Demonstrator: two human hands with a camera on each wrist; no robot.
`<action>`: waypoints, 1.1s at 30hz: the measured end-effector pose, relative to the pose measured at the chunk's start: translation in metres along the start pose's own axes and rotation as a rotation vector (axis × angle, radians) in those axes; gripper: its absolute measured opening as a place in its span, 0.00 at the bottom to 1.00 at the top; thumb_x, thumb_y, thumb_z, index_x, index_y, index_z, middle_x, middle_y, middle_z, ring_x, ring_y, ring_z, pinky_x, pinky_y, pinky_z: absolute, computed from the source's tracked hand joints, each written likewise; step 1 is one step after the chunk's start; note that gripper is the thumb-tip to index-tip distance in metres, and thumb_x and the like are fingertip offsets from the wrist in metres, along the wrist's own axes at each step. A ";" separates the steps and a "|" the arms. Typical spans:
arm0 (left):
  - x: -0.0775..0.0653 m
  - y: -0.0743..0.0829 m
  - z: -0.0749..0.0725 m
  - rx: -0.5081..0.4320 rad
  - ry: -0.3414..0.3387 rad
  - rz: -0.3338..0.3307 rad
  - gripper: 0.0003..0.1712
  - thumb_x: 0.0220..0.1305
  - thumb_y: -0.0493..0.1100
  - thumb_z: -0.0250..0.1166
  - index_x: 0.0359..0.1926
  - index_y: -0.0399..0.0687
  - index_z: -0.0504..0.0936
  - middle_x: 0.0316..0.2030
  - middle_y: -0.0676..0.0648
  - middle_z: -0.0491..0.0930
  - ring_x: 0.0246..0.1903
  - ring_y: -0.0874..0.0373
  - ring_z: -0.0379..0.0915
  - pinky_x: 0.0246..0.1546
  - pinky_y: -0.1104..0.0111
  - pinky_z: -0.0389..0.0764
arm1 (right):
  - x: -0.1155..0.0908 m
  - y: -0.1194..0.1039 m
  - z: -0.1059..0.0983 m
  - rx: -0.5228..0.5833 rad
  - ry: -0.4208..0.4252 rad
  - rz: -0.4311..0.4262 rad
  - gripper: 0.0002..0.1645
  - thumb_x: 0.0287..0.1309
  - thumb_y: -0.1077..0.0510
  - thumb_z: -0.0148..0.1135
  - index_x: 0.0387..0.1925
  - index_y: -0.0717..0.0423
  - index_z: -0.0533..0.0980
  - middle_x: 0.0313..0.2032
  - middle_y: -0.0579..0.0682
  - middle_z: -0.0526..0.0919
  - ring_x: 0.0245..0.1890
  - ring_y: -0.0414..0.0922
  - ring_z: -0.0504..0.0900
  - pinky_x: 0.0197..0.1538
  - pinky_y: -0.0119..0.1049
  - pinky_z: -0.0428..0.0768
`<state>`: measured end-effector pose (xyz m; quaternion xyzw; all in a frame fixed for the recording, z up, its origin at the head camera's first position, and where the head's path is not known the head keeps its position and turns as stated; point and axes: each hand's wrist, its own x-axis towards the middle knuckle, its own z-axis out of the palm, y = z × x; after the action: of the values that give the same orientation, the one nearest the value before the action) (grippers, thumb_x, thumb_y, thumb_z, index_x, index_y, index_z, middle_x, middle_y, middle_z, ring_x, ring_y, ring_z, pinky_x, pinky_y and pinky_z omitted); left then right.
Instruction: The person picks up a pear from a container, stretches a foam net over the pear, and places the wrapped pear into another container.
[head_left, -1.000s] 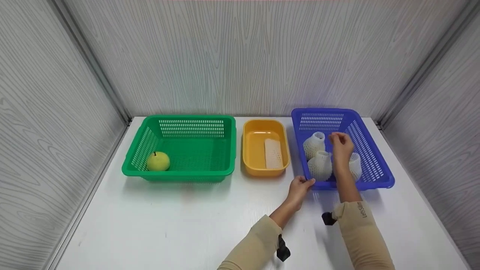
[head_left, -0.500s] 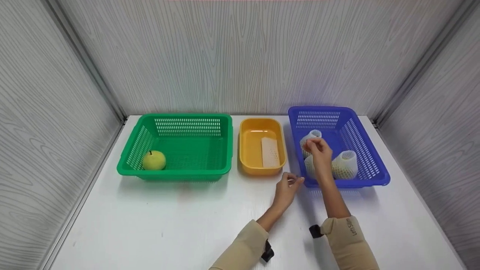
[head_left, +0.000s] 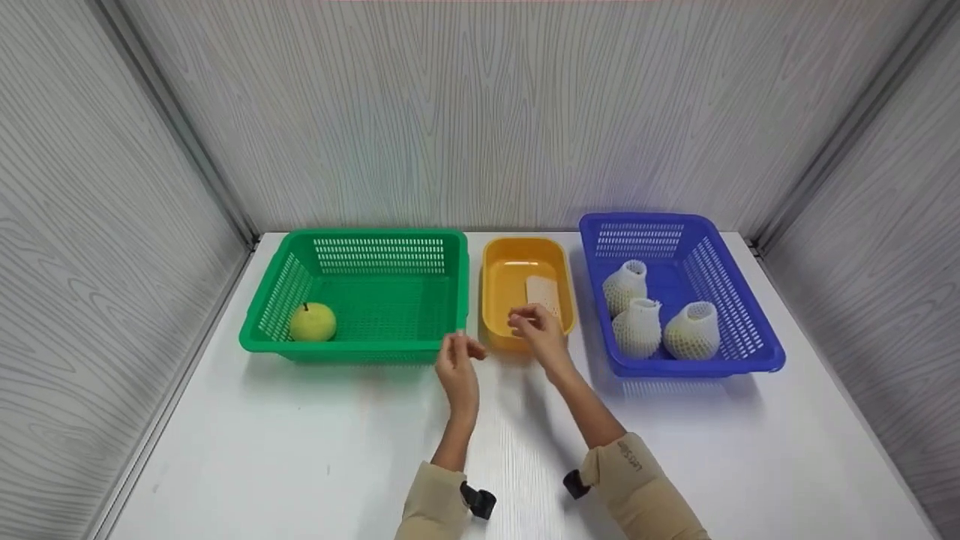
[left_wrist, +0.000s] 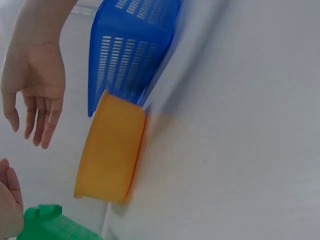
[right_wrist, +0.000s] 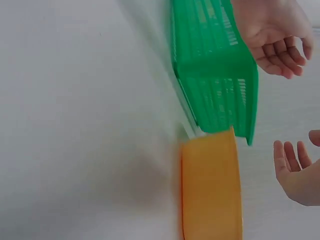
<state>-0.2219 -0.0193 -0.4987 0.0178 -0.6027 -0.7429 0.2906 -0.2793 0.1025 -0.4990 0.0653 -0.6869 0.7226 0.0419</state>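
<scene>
Loosely bent, empty fingers near the orange tray (head_left: 504, 289)
The left hand (head_left: 458, 379) and right hand (head_left: 547, 343) would do best passing above the rims of tray and green basket (head_left: 352, 346).

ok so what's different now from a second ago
The left hand let go of the blue basket's rim and moved left, to the green basket's near right corner. The right hand left the blue basket too, moving left to the orange tray's near end. The baskets, tray and yellow fruit stayed put.
</scene>
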 end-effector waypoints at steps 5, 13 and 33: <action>0.005 0.004 -0.017 -0.062 0.172 0.002 0.17 0.70 0.33 0.43 0.24 0.29 0.68 0.18 0.36 0.71 0.20 0.52 0.70 0.28 0.69 0.73 | -0.004 0.015 0.042 -0.025 -0.111 0.122 0.23 0.63 0.60 0.53 0.54 0.74 0.66 0.52 0.65 0.71 0.51 0.55 0.73 0.52 0.42 0.72; 0.009 0.000 -0.027 -0.156 0.261 0.014 0.16 0.71 0.32 0.41 0.26 0.27 0.66 0.19 0.35 0.69 0.20 0.51 0.69 0.26 0.68 0.73 | -0.010 0.013 0.081 0.066 -0.118 0.168 0.28 0.64 0.63 0.51 0.60 0.77 0.58 0.57 0.70 0.65 0.55 0.57 0.69 0.55 0.44 0.69; 0.140 0.007 -0.105 0.843 0.195 -0.179 0.21 0.66 0.41 0.54 0.52 0.30 0.61 0.49 0.33 0.62 0.50 0.42 0.60 0.46 0.55 0.67 | 0.002 0.031 0.092 0.041 -0.095 0.218 0.27 0.64 0.66 0.48 0.62 0.73 0.57 0.58 0.67 0.66 0.56 0.52 0.68 0.56 0.43 0.68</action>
<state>-0.2959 -0.1766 -0.4757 0.2568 -0.8191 -0.4490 0.2482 -0.2829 0.0087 -0.5245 0.0252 -0.6763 0.7328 -0.0707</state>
